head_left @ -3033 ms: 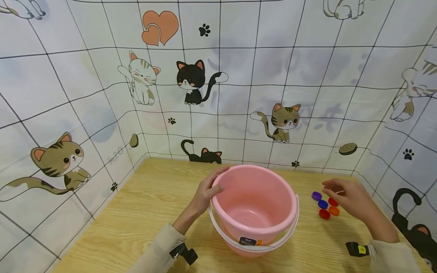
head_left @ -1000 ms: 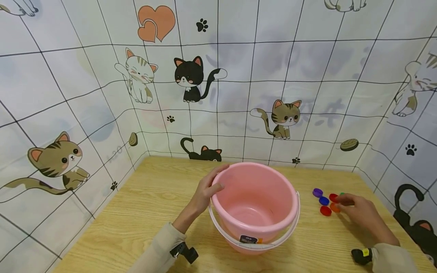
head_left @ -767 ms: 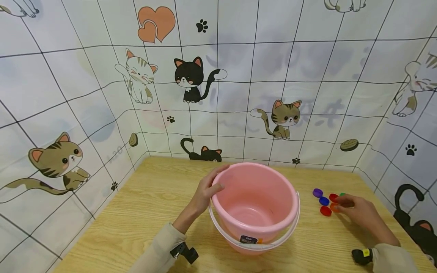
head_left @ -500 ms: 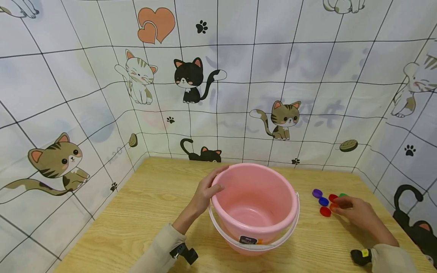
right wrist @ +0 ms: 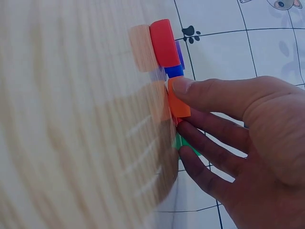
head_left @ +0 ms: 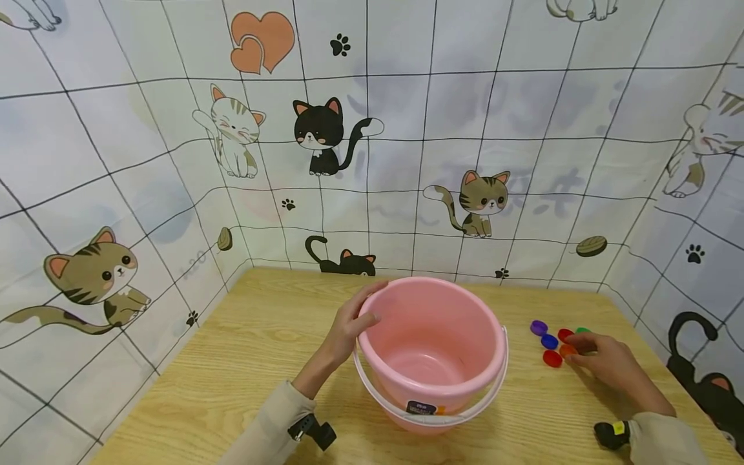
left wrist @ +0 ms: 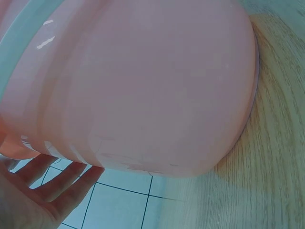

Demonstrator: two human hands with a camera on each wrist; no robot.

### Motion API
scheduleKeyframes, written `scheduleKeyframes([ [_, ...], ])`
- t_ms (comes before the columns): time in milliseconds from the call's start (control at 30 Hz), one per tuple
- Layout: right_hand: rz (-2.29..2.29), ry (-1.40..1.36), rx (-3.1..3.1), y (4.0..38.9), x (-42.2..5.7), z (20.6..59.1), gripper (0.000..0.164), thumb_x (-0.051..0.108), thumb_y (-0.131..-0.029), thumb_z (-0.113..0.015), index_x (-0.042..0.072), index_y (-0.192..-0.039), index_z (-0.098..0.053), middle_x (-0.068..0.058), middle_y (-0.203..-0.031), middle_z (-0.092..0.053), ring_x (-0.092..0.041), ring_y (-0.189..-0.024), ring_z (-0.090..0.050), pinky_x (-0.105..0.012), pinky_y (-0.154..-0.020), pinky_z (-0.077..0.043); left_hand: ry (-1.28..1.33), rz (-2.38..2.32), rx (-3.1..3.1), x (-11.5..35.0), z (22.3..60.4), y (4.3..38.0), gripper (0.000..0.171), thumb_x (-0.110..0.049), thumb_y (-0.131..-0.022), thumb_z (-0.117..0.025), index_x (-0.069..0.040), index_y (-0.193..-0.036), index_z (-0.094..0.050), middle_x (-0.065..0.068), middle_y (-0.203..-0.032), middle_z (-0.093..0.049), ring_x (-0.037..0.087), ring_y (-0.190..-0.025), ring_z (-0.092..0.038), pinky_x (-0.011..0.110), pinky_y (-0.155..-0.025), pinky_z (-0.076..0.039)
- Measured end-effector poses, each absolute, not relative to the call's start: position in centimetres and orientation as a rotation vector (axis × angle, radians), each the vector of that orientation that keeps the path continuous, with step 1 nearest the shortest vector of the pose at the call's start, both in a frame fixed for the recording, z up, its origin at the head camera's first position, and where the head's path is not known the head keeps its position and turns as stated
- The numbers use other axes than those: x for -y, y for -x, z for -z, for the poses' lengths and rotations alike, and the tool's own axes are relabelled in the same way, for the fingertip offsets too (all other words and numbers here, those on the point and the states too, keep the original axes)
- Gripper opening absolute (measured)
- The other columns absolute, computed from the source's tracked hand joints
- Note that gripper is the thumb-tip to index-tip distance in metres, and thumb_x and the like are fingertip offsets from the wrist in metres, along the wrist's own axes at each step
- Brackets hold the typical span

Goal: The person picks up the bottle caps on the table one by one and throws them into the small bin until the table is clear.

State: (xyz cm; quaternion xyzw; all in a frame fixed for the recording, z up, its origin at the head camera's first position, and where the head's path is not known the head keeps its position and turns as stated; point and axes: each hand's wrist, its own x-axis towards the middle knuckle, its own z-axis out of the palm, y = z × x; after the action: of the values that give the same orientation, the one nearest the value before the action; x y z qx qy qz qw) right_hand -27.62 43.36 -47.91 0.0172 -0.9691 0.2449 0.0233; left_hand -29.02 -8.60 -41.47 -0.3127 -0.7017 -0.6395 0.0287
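Note:
A pink bucket [head_left: 430, 342] with a white handle [head_left: 430, 420] stands on the wooden table. My left hand [head_left: 345, 326] grips its left rim, thumb over the edge; fingers [left wrist: 71, 188] lie along the outside wall in the left wrist view. To the bucket's right sits a cluster of small plastic caps. My right hand [head_left: 610, 361] is down at its right side, thumb touching the orange cap [right wrist: 178, 100]. Its other fingers stretch toward the green cap [right wrist: 188, 144]; the index fingertip is hidden behind the orange one.
Beside the orange cap lie two red caps, one nearer me [head_left: 552, 358] and one farther back [head_left: 565, 335], a blue cap [head_left: 549, 341] and a purple cap [head_left: 538, 327]. A cat-patterned sheet [head_left: 401, 161] walls the table's back and sides.
Since three seconds ago my right hand has come down from above the caps to their right side, and a green cap now shows. Over the last second it has hardly moved; my left stays put.

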Motion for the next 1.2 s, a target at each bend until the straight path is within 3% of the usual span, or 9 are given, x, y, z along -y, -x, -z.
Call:
scheduleKeyframes([
  [433, -0.705, -0.092, 3.017, 27.80, -43.42, 47.98, 0.053, 0.030, -0.087, -0.081, -0.007, -0.123, -0.069, -0.024, -0.110, -0.075, -0.042, -0.101, -0.070, -0.062, -0.085, -0.055, 0.956, 1.986, 2.158, 8.70, 41.58, 28.97, 0.067, -0.020, -0.090, -0.053, -0.009, -0.155, -0.045, 0.026, -0.144, -0.057, 0.050, -0.109, -0.066, 0.062, -0.082, -0.061],
  [667, -0.694, -0.072, 3.028, 27.80, -43.41, 48.06, 0.050, 0.029, -0.086, -0.081, -0.007, -0.119, -0.071, -0.019, -0.104, -0.076, -0.034, -0.094, -0.071, -0.057, -0.082, -0.056, 0.960, 1.980, 2.158, 8.68, 41.54, 29.01, 0.066, -0.021, -0.090, -0.053, -0.010, -0.155, -0.046, 0.026, -0.143, -0.057, 0.051, -0.108, -0.067, 0.063, -0.081, -0.061],
  [933, -0.694, -0.080, 3.032, 27.69, -43.29, 47.82, 0.049, 0.029, -0.087, -0.081, -0.007, -0.118, -0.071, -0.020, -0.103, -0.076, -0.035, -0.093, -0.071, -0.053, -0.079, -0.057, 0.957, 1.967, 2.162, 8.67, 41.50, 28.99, 0.066, -0.021, -0.090, -0.053, -0.009, -0.155, -0.046, 0.026, -0.142, -0.058, 0.049, -0.107, -0.067, 0.062, -0.080, -0.061],
  [1200, -0.696, -0.073, 3.028, 27.53, -43.40, 47.60, 0.049, 0.030, -0.086, -0.081, -0.007, -0.116, -0.071, -0.021, -0.105, -0.076, -0.042, -0.099, -0.069, -0.060, -0.083, -0.055, 0.965, 1.983, 2.149, 8.55, 41.46, 28.95, 0.067, -0.021, -0.090, -0.053, -0.005, -0.155, -0.045, 0.028, -0.142, -0.057, 0.052, -0.106, -0.066, 0.063, -0.080, -0.061],
])
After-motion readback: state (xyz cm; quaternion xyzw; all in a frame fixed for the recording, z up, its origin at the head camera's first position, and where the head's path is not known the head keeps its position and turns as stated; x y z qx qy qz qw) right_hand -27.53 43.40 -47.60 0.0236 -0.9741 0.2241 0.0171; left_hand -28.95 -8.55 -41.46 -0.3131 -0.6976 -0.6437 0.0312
